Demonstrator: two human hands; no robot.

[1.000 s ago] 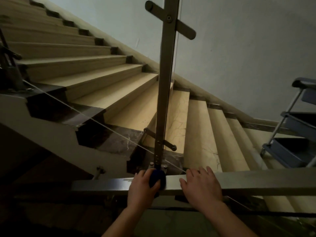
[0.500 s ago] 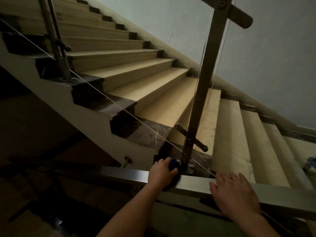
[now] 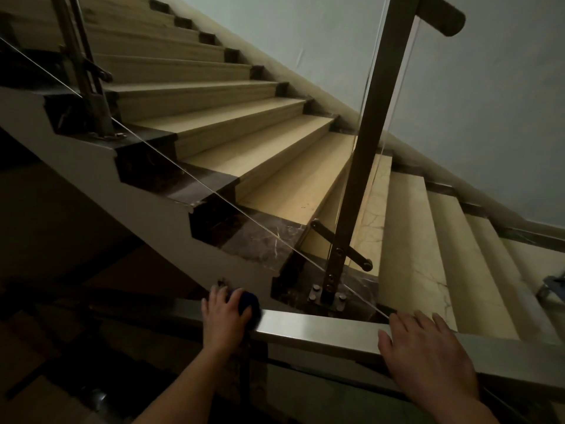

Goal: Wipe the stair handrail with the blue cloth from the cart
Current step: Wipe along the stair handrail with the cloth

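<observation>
Cloth [image 3: 248, 303] bulges beyond left hand [image 3: 224, 316] grip, on handrail [image 3: 321, 330].

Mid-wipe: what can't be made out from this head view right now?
Head view:
Blue cloth: mostly covered by the left hand; only a dark blue bulge shows.
Handrail left of that hand: lost in shadow.
Cart: cut off by the right edge; only a corner shows.

Left hand [image 3: 224, 317] with blue cloth [image 3: 248, 303] on handrail [image 3: 321, 328]
</observation>
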